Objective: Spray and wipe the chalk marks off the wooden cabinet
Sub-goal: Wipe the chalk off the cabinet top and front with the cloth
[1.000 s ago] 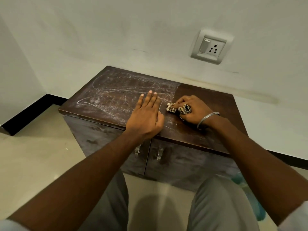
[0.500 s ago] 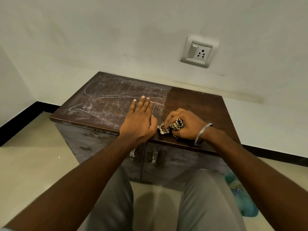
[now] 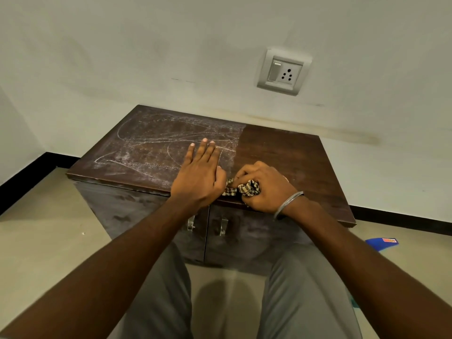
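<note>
A low dark wooden cabinet (image 3: 291, 155) stands against the wall. White chalk marks (image 3: 151, 145) cover the left half of its top; the right half shows bare dark wood. My left hand (image 3: 198, 174) rests flat on the top near the front edge, fingers straight. Just to its right, my right hand (image 3: 264, 187), with a metal bangle on the wrist, grips a bunched checked cloth (image 3: 244, 188) against the top's front edge. No spray bottle is plainly in view.
A wall socket with a switch (image 3: 283, 72) sits above the cabinet. Two metal door handles (image 3: 222, 227) are on the cabinet front. My knees are close to the doors. A blue object (image 3: 381, 242) lies on the floor at the right.
My right hand has drawn the cloth toward me, from mid-top to the front edge. My left hand stays flat on the top.
</note>
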